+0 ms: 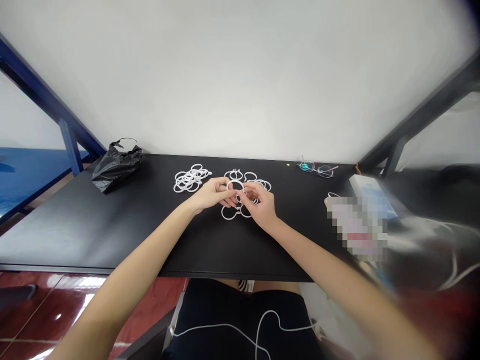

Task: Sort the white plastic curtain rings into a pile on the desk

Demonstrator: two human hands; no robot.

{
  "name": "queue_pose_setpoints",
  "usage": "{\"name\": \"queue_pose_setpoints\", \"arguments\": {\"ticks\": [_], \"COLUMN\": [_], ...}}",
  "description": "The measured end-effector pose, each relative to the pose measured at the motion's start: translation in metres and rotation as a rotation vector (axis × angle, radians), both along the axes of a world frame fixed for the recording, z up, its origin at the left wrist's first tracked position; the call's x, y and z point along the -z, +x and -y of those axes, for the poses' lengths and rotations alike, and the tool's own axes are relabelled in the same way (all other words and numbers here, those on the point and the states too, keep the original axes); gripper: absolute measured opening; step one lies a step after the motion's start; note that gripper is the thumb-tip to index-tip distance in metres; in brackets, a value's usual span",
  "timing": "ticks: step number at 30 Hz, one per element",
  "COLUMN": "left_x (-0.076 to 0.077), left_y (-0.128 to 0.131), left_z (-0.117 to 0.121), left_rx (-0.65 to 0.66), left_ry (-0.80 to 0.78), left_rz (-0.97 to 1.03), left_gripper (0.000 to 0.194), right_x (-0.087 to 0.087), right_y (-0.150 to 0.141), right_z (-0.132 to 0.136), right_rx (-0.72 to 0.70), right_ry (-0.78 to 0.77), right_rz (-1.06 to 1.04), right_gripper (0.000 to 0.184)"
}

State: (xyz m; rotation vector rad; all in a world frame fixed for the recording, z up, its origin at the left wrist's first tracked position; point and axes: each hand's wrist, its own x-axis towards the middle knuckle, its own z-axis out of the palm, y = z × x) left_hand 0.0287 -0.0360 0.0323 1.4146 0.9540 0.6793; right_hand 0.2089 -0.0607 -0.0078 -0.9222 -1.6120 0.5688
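Between my two hands is a white ring [235, 182], raised a little above the black table. My left hand [215, 192] pinches its left side between thumb and fingers. On its lower right, the thumb and fingertips of my right hand [258, 200] are closed on it too. More white rings [228, 212] lie on the table under and around my hands, partly covered by them. To the left of my left hand sits a loose pile of white rings [189, 179]. Whether the rings have clasps is too small to make out.
A crumpled black plastic bag [118, 162] stands at the table's back left. Eyeglasses [317, 168] lie at the back right. Nearer on the right are a white box [369, 192] and a blurred-out item [356, 230]. A white cable [221, 326] crosses my lap.
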Motion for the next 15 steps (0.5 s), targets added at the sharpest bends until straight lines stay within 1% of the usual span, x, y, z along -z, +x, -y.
{"name": "queue_pose_setpoints", "arguments": {"ticks": [2,4,6,8,10,15], "left_x": [0.000,0.001,0.003,0.005,0.008,0.013], "left_y": [0.000,-0.001,-0.001,0.000,0.002,0.004], "left_z": [0.001,0.001,0.002,0.003,0.004,0.005], "left_rx": [0.046,0.116,0.164,0.149,0.099,0.027], "left_ry": [0.066,0.155,0.269,0.409,0.550,0.808], "left_rz": [0.023,0.047,0.017,-0.065,-0.148,-0.303], "left_gripper": [0.041,0.051,0.059,0.053,0.045,0.054], "right_x": [0.001,0.001,0.000,0.000,0.000,-0.002], "right_y": [0.001,0.002,0.002,0.002,0.001,0.000], "right_z": [-0.002,-0.003,-0.003,-0.003,-0.003,-0.002], "right_rx": [-0.019,-0.060,-0.080,-0.071,-0.059,-0.029], "right_ry": [-0.062,-0.118,-0.143,-0.149,-0.162,-0.229], "right_rz": [-0.071,-0.091,-0.079,-0.063,-0.060,-0.143], "right_gripper": [0.018,0.017,0.020,0.021,0.021,0.021]}}
